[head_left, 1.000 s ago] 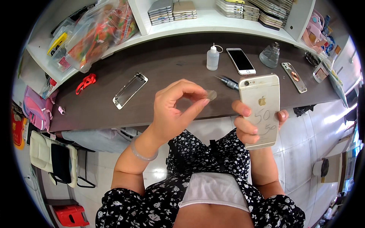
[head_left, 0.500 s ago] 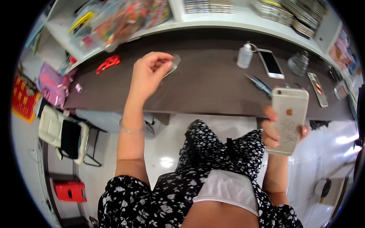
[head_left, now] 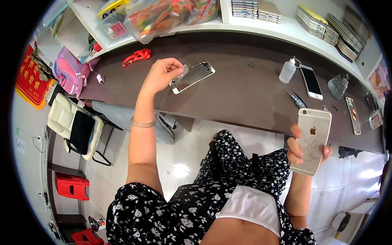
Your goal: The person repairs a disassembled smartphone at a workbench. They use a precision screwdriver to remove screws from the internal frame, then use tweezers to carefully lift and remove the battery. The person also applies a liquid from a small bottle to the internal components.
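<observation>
My left hand (head_left: 161, 75) is raised at the desk, fingers pinched on a small clear plastic piece (head_left: 183, 72), over the left end of a detached white-framed phone screen (head_left: 194, 77). My right hand (head_left: 295, 149) grips a pale gold phone (head_left: 312, 143), its back with handwritten marks facing up, low at the desk's front edge. Behind it a pen-like metal tool (head_left: 297, 99) lies near a clear dropper bottle (head_left: 287, 71), a white phone with a dark screen (head_left: 310, 81), a glass flask (head_left: 337, 86) and a phone back housing (head_left: 353, 115).
The brown desk (head_left: 228, 94) curves under a white shelf (head_left: 196, 25) holding stacked phones (head_left: 244, 9) and bagged items (head_left: 163, 14). A red strap (head_left: 136, 55) and pink backpack (head_left: 69, 71) are at left, with a cream chair (head_left: 61, 116) and red stools (head_left: 71, 185) beyond.
My left hand has moved leftward and up from the middle to over the detached screen, still pinching the clear piece. My right hand and its phone sit lower and farther right in view.
</observation>
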`<state>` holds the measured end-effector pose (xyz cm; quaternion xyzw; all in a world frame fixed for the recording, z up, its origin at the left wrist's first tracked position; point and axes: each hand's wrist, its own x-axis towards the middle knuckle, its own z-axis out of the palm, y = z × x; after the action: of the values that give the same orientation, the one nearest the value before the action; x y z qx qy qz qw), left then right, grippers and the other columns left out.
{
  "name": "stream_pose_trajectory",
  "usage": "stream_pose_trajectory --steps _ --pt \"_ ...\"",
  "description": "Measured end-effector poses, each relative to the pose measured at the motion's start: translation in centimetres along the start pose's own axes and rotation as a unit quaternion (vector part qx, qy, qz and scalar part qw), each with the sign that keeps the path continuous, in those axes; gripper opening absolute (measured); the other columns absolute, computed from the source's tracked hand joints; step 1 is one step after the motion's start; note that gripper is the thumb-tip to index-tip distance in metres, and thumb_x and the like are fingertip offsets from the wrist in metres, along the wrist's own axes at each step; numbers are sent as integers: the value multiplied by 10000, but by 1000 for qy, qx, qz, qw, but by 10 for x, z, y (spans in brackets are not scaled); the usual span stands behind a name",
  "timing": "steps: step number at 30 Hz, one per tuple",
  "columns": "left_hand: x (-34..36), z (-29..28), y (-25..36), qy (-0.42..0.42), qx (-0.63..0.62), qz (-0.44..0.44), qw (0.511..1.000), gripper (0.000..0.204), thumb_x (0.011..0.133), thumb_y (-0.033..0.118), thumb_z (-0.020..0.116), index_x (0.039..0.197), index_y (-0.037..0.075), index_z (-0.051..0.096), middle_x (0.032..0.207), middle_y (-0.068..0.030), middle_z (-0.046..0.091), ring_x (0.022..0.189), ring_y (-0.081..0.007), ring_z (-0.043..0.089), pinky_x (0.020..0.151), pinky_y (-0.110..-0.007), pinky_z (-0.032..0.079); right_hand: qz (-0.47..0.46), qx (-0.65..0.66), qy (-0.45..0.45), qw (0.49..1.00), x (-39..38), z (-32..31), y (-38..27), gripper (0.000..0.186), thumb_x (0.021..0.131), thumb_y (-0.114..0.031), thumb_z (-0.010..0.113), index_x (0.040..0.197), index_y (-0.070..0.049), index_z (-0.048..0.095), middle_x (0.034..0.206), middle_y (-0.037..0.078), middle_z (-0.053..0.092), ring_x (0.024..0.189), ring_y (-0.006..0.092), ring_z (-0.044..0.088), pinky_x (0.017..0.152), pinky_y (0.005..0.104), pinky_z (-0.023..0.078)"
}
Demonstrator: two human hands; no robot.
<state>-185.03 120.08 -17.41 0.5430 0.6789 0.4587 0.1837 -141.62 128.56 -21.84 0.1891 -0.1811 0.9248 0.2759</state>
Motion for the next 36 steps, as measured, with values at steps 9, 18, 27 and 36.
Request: stream_pose_trajectory --steps 9,18,27,36 --pt "11 17 3 -28 60 -2 998 63 897 62 599 928 8 591 771 18 589 669 -49 541 585 -204 446 1 -13 14 1000 -4 0 0 793 705 -191 649 1404 -86 287 1139 211 352 734 215 380 534 285 403" --pt "13 24 16 -93 -39 -114 988 47 881 22 581 914 -10 590 718 -33 622 598 -94 627 420 -229 453 6 -17 27 999 -3 -3 4 810 683 -183 656 1397 -75 289 1129 211 357 722 211 378 530 278 410" --pt "13 30 14 -36 181 -50 982 92 777 22 682 852 2 631 745 -21 626 587 -78 578 520 -245 454 14 -29 45 998 -2 -2 3 840 670 -181 670 1404 -71 277 1125 208 361 715 204 379 530 277 409" --pt "-9 45 15 30 307 131 942 170 764 30 668 924 -26 661 850 -136 658 734 -282 646 672 -357 522 15 -26 45 999 -2 -5 6 829 669 -168 673 1398 -65 289 1130 205 359 718 200 379 539 278 409"
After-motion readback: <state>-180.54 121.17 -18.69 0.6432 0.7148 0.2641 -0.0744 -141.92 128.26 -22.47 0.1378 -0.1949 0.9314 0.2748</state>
